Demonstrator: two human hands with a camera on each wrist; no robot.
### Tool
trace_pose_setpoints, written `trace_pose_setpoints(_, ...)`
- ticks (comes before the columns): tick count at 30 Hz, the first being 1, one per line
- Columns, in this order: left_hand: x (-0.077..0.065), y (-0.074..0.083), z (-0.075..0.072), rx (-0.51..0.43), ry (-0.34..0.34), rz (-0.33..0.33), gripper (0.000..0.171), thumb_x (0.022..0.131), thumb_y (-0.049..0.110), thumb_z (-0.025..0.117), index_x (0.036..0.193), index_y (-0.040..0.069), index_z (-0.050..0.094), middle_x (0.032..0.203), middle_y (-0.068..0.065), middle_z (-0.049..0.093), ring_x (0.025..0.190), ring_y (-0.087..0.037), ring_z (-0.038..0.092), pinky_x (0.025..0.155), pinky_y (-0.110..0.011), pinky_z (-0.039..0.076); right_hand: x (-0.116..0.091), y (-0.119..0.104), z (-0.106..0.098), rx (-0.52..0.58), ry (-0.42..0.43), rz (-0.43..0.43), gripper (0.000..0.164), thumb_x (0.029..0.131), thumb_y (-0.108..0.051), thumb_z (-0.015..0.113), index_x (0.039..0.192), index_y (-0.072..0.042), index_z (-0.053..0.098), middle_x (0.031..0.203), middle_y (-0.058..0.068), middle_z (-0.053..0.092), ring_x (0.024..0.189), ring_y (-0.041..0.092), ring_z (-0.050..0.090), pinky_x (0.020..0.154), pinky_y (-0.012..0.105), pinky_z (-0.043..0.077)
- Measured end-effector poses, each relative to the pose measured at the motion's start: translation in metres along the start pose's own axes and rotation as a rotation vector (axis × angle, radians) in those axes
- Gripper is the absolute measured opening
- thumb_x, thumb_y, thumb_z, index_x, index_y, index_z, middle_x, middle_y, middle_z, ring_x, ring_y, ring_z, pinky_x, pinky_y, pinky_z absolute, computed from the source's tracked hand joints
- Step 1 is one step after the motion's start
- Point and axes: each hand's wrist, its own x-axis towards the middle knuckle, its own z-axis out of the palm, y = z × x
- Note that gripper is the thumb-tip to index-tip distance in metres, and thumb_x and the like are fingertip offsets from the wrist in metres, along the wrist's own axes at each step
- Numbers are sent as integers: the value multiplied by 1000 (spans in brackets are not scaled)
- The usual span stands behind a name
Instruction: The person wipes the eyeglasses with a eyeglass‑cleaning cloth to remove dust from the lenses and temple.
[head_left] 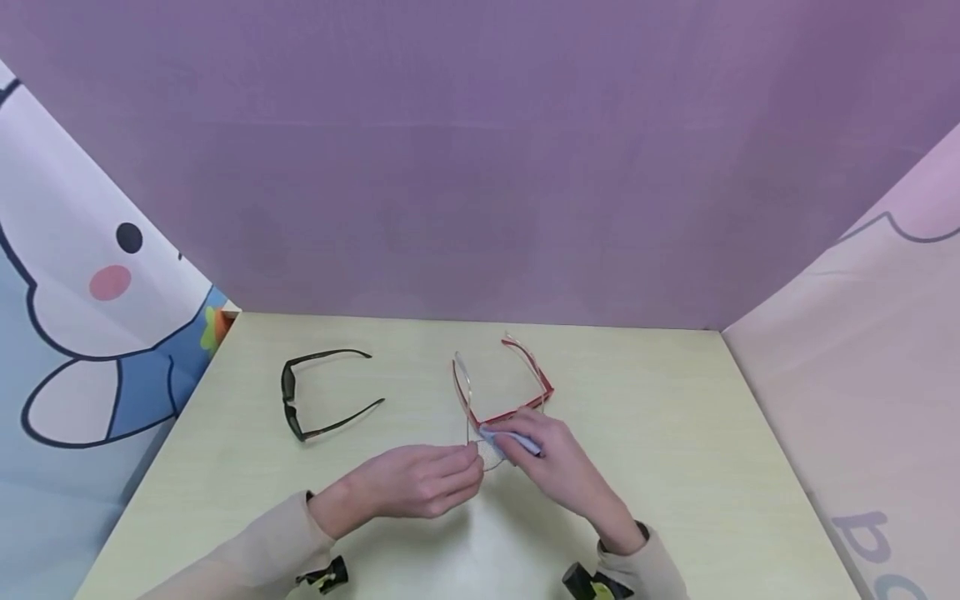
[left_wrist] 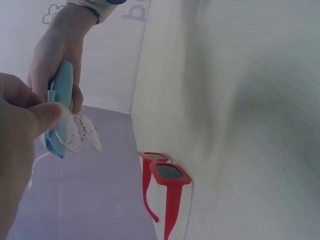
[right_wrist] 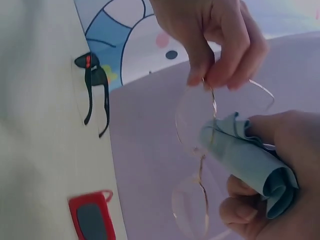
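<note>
My left hand (head_left: 423, 481) pinches thin wire-rimmed glasses (right_wrist: 205, 192) at one outer end of the frame, between thumb and fingertips. A folded light-blue cloth (right_wrist: 247, 162) is gripped in my right hand (head_left: 558, 467). In the right wrist view the tip of the cloth lies against the lens nearer the left hand. The other clear lens (left_wrist: 91, 133) shows uncovered in the left wrist view. The glasses are held up off the table, their temples pointing away from me. Beyond the hands, red-framed sunglasses (left_wrist: 170, 179) with dark lenses rest on the table.
Black sunglasses (head_left: 289, 398) lie at the left of the pale table (head_left: 660, 433) with their temples spread to the right. A purple panel (head_left: 480, 183) stands along the back edge. Printed side panels (head_left: 847, 375) flank the table.
</note>
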Motion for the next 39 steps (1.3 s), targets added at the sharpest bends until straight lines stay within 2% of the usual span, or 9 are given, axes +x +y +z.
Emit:
trace_pose_setpoints(5,-2,-1,-1,-4,-1,-4,30,103,-4,42,104,9,70,107,-3,70,105,-17,68,101,-27,54,-1,13,-8,-46,151,12,17,98,-7,69,114,-9,77,93,-1,68,72,6,55,56,23,50)
trace_pose_setpoints(9,-3,-2,-2,-4,-9,-9,31,102,-7,43,104,9,70,107,-4,70,106,-17,68,101,-28,54,-3,22,-14,-119,197,49,16,96,-6,72,111,-7,77,93,1,69,71,5,56,56,23,50)
trace_pose_setpoints(16,-4,-4,-3,3,-18,-5,32,103,-8,42,106,9,69,109,-3,71,107,-17,68,102,-28,53,-4,24,-15,-292,95,132,14,94,-11,75,107,-10,80,86,-4,68,67,4,54,57,22,48)
trace_pose_setpoints(21,-4,-3,-2,6,-18,0,32,103,-8,43,106,10,69,109,-3,70,107,-16,67,103,-28,53,-4,23,-15,-400,72,204,10,93,-14,76,102,-13,81,88,-2,73,67,7,58,57,25,49)
trace_pose_setpoints(23,-4,-3,-2,3,-16,2,32,103,-7,42,106,10,69,109,-3,70,107,-16,67,103,-28,53,-4,24,-15,-397,54,197,9,94,-15,76,102,-13,81,93,0,76,70,7,62,60,25,51)
trace_pose_setpoints(29,-4,-2,-1,0,-12,9,31,103,-5,42,107,10,69,110,-3,70,108,-17,67,103,-28,53,-4,24,-16,-180,-66,137,14,99,-15,70,107,-10,79,90,-2,74,71,2,60,62,23,53)
trace_pose_setpoints(31,-4,-3,0,4,-14,13,31,103,-5,42,107,9,69,110,-3,70,108,-17,67,103,-28,53,-3,24,-17,-206,-55,153,13,99,-17,70,106,-11,80,91,-2,74,72,2,61,63,24,53)
trace_pose_setpoints(36,-4,-3,2,6,-19,8,32,103,-8,42,107,9,69,110,-4,70,107,-16,67,103,-28,53,-1,28,-16,-394,19,240,9,95,-16,75,101,-14,81,94,-1,77,74,8,65,65,29,55)
trace_pose_setpoints(39,-3,-2,5,-2,-17,-2,33,103,-8,42,107,10,69,110,-3,70,107,-16,67,103,-28,53,-1,30,-17,-368,5,233,10,96,-15,74,102,-13,81,95,0,77,73,6,64,63,27,54)
